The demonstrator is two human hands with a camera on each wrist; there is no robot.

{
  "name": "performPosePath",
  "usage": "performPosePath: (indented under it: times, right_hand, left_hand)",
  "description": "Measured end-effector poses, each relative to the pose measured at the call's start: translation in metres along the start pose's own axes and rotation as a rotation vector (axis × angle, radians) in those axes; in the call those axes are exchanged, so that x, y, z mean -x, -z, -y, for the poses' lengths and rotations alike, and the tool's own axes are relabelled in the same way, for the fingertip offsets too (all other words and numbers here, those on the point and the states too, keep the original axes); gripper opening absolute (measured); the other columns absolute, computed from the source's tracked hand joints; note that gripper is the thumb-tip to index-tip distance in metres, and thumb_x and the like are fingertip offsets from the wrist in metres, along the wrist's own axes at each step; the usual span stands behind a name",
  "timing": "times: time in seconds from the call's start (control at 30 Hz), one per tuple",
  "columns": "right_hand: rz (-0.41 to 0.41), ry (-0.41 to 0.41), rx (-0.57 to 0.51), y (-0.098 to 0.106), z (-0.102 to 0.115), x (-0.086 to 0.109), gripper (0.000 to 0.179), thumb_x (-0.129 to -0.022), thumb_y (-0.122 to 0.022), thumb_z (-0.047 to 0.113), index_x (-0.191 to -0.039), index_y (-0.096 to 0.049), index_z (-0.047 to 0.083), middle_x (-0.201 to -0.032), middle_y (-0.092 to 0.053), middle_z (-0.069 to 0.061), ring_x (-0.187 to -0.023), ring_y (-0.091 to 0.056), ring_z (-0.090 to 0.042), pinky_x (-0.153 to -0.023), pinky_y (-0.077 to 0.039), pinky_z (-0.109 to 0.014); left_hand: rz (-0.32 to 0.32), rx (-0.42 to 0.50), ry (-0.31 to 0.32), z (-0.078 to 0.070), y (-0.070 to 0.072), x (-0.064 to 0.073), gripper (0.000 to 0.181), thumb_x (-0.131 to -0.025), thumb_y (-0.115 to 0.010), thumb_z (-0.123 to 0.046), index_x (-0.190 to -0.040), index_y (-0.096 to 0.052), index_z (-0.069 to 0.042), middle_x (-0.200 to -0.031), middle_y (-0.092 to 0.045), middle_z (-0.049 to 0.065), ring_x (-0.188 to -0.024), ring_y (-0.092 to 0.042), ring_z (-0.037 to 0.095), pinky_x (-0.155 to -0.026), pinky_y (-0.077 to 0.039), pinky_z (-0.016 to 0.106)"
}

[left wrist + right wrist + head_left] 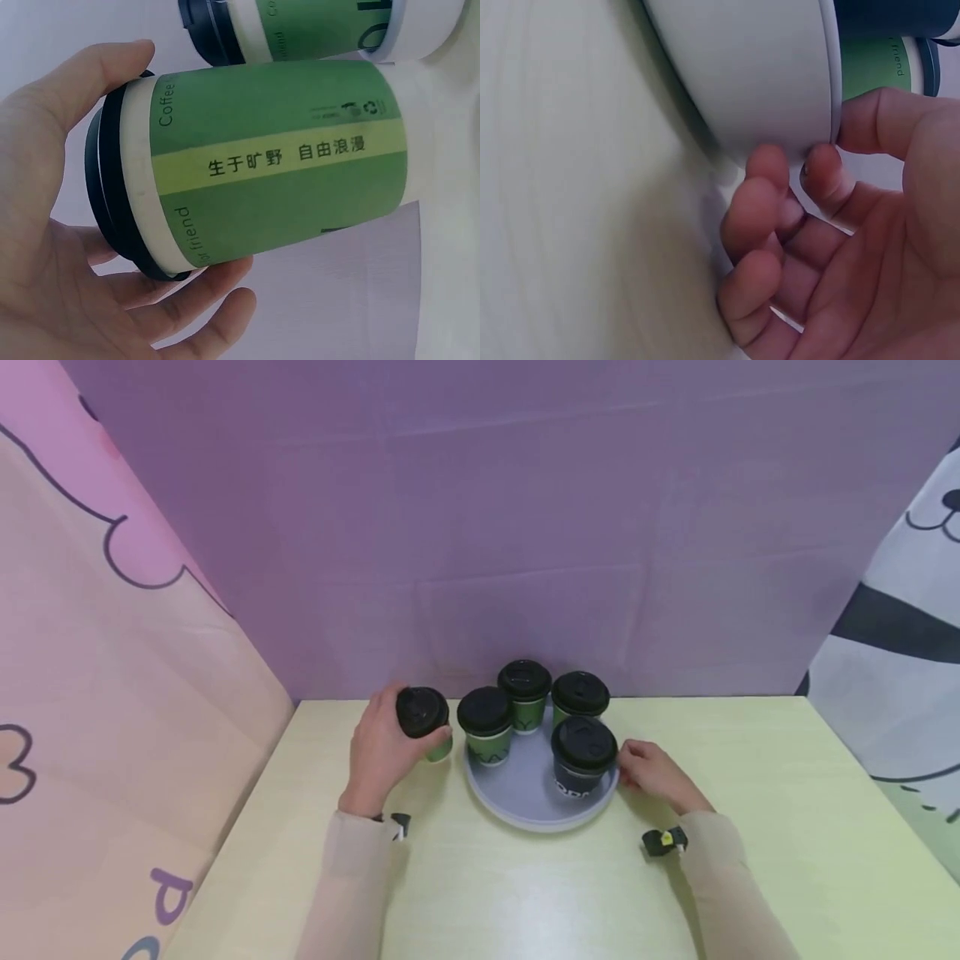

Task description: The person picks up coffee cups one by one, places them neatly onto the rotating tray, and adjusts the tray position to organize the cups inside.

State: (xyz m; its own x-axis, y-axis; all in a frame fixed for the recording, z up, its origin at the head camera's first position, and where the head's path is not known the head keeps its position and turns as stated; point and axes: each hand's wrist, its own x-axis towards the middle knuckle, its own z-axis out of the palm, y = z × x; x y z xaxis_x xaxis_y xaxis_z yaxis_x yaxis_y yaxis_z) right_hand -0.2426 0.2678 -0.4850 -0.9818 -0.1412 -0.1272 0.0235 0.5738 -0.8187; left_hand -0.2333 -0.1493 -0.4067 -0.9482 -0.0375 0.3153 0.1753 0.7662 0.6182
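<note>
My left hand (pixel 380 745) grips a green paper coffee cup (pixel 423 710) by its black lid, just left of a round grey tray (pixel 517 806). In the left wrist view the cup (pixel 277 161) shows a light green band with printed characters, the thumb on one side of the lid and fingers on the other. My right hand (pixel 658 775) holds the tray's right edge. In the right wrist view, the thumb lies at the tray rim (pixel 835 67) and the other fingers are curled by its outer wall.
On the tray stand three green cups with black lids: one at the left (pixel 487 747), one at the back (pixel 525 693) and one at the back right (pixel 579 693). A dark cup (pixel 583 752) stands at the front right. A purple cloth wall (pixel 465 527) rises behind the pale table (pixel 517 893).
</note>
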Motion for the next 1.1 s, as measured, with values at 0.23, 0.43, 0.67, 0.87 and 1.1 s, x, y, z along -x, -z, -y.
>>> performPosePath:
  times: [0.23,0.43,0.67,0.87,1.1]
  right_hand:
    - [0.014,-0.006,0.014,0.001,0.003,0.002,0.023,-0.099,-0.048,0.013,-0.078,-0.053,0.003,-0.067,-0.051,0.001,-0.060,-0.049,-0.014,-0.055,-0.041,-0.025]
    - [0.051,-0.017,-0.012,0.001,0.004,0.004,0.024,-0.099,-0.047,0.014,-0.077,-0.053,0.005,-0.066,-0.050,0.002,-0.059,-0.049,-0.012,-0.054,-0.040,-0.024]
    - [0.087,-0.025,-0.002,0.002,0.004,0.004,0.026,-0.101,-0.046,0.017,-0.081,-0.057,0.003,-0.067,-0.054,0.001,-0.061,-0.051,-0.014,-0.055,-0.042,-0.025]
    - [0.099,-0.031,0.032,0.005,-0.001,0.002,0.038,-0.107,-0.041,0.026,-0.082,-0.057,0.003,-0.070,-0.056,-0.002,-0.064,-0.054,-0.016,-0.058,-0.046,-0.027]
    - [-0.003,-0.031,0.075,0.000,-0.001,0.001,0.053,-0.110,-0.037,0.045,-0.085,-0.059,0.003,-0.066,-0.058,-0.004,-0.060,-0.054,-0.018,-0.056,-0.045,-0.030]
  left_hand:
    - [0.017,0.000,-0.005,-0.006,0.007,0.003,0.094,-0.075,-0.085,-0.055,-0.148,-0.046,-0.010,-0.137,-0.057,0.018,-0.123,-0.060,0.038,-0.098,-0.051,0.061]
    - [0.030,-0.010,-0.012,-0.011,0.010,0.005,0.095,-0.074,-0.085,-0.056,-0.147,-0.047,-0.009,-0.137,-0.058,0.018,-0.122,-0.061,0.039,-0.098,-0.051,0.060]
    - [0.037,-0.020,-0.036,-0.015,0.012,0.007,0.095,-0.074,-0.086,-0.057,-0.147,-0.048,-0.008,-0.140,-0.056,0.017,-0.123,-0.061,0.039,-0.098,-0.052,0.060]
    - [0.045,-0.022,-0.049,-0.019,0.013,0.008,0.094,-0.073,-0.086,-0.058,-0.144,-0.051,-0.009,-0.139,-0.058,0.014,-0.120,-0.064,0.038,-0.095,-0.054,0.058]
    - [0.071,-0.047,-0.059,-0.022,0.013,0.009,0.093,-0.072,-0.086,-0.060,-0.142,-0.053,-0.010,-0.137,-0.061,0.012,-0.118,-0.065,0.035,-0.093,-0.056,0.055]
